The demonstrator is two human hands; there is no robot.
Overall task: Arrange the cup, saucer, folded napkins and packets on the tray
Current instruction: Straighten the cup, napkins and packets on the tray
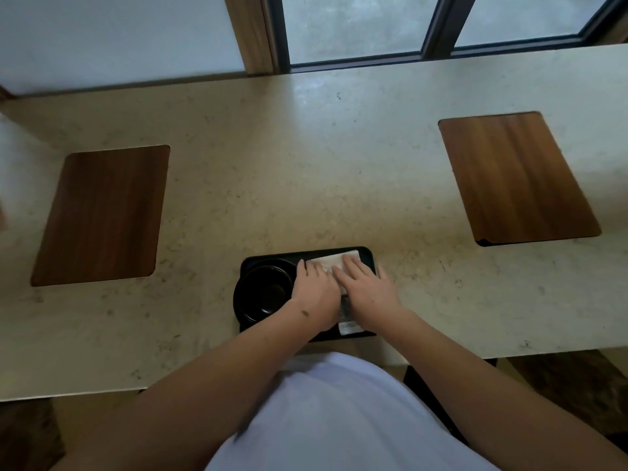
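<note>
Napkins (pixel 328 261), white and folded, lie on the right part of the black tray (pixel 363 252), reaching its far edge, and both your hands are pressed down on them. Your left hand (pixel 314 294) lies flat with fingers stretched and close together, fingertips on the near-left part of the napkin, gripping nothing. Your right hand (pixel 368 288) is flat too, fingers spread a little wider, palm down over the napkin's right side, its outer edge reaching the tray's right rim; it closes around nothing either. The two hands touch or nearly touch above the middle of the tray's right half. The visible strip of napkin runs with its long axis across the tray, left to right, tilted slightly so the right end sits farther from you. Just left of the napkin, on the tray's left half, sits the black saucer (pixel 244 309) with the black cup (pixel 268 290) on it, mouth up; your left wrist passes over the saucer's right edge. Near the tray's front edge, between your two wrists, a small pale packet (pixel 350 328) shows, its print too blurred to read. The tray rests on the pale stone counter (pixel 306 164), close to its near edge.
</note>
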